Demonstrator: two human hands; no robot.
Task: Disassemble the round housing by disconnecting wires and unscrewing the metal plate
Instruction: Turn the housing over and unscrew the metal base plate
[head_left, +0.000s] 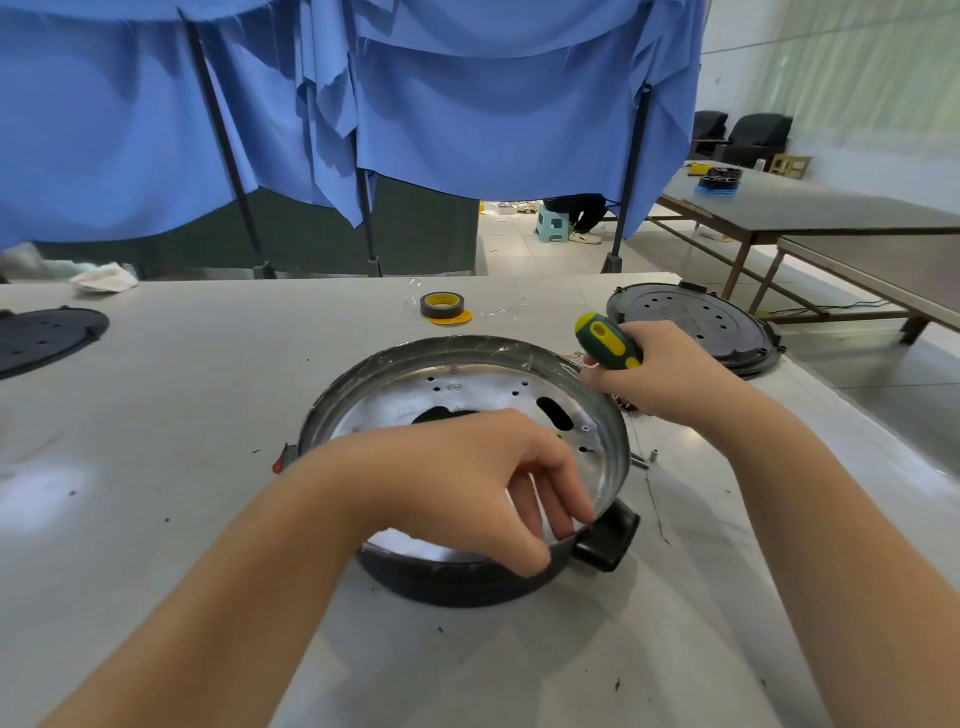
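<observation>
Here, the housing (467, 467) sat at the centre of the table (208, 405), open side up, with the metal plate (467, 395) lying inside it; I could see screws at about twelve and three o'clock on the plate, and dark cut-outs near its middle. My left hand (467, 488) curled over the near rim at about five o'clock, fingers pinching the edge just above the black handle (605, 540); my right hand (670, 374) was wrapped round the screwdriver (608, 340) at about two o'clock, just outside the rim, the handle pointing up and away; the tip was hidden behind the hand, so I could not tell whether it met anything. A few loose wires (574, 357) showed beside that hand. A tape roll (442, 305) lay at twelve o'clock beyond the housing; a black lid (691, 325) lay at one o'clock.

The risks, as I judged them: the rim looked thin and possibly sharp, so a slip of the left hand could cut a finger; the light housing might skate or tip if the driver pressed off-centre; small loose parts (649, 457) at three o'clock could roll away.
</observation>
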